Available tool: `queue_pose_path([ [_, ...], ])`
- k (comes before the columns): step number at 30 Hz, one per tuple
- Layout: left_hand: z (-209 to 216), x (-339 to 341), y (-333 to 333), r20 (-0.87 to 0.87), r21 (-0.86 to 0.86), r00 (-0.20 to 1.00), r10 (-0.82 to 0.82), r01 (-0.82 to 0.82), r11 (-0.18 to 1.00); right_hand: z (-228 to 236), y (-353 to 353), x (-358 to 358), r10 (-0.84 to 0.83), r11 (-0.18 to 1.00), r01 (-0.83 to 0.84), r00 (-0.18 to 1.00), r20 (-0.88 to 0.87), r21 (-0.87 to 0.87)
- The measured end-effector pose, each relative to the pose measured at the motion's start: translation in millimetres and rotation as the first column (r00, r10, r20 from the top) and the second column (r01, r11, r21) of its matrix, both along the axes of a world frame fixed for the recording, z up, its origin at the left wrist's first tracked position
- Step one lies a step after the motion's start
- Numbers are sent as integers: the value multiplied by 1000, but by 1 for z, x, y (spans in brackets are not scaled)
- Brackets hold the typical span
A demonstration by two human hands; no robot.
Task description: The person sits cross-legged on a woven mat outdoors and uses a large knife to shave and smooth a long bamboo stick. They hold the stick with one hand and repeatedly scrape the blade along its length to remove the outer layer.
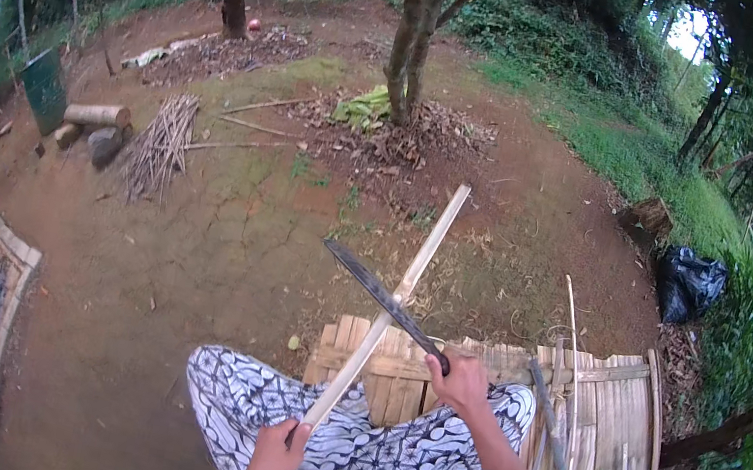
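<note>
A wide platform of pale tan bamboo slats (602, 402) is sat on, and its front edge is seen just past the crossed legs, which are covered by white cloth with a dark curly pattern (358, 466). Past that edge, and on the left side, lots of room for moving is given by flat brown dirt ground (191, 274). On the right, some room is taken up by a long grey stick (553, 439) and by a thin pale stick, (576, 333) which is poked out past the front edge.

The low end of a long, flat, pale wooden strip (366, 342) is gripped by the left hand (275, 452), with the fingers curled round it. The far end is pointed away from the body. The handle of a long, dark metal knife (369, 281) is squeezed by the right hand (464, 386). The strip is crossed near its middle by the blade, whose tip is pointed left. How hard the wood is pressed cannot be told.
</note>
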State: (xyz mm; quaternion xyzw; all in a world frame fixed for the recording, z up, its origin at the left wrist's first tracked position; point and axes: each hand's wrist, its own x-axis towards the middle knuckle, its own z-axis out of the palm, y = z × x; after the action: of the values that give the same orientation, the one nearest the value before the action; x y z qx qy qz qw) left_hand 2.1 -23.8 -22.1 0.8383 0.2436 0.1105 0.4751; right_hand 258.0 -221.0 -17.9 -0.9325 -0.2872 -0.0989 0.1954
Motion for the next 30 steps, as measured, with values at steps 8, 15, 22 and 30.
queue_pose_path([
  [8,-2,-1,-1,3,-79,1000,-22,22,997,6,12,-69,542,825,-530,841,10,-196],
  [15,12,-28,10,-87,-117,996,7,-17,993,-12,-2,29,-46,999,48,994,-98,22],
  [22,-6,-25,17,-41,-153,998,49,-55,987,-13,13,-32,257,966,-258,965,-60,-15],
  [30,6,-45,19,-110,-168,994,-21,2,986,-21,4,45,233,972,-232,972,-43,26],
])
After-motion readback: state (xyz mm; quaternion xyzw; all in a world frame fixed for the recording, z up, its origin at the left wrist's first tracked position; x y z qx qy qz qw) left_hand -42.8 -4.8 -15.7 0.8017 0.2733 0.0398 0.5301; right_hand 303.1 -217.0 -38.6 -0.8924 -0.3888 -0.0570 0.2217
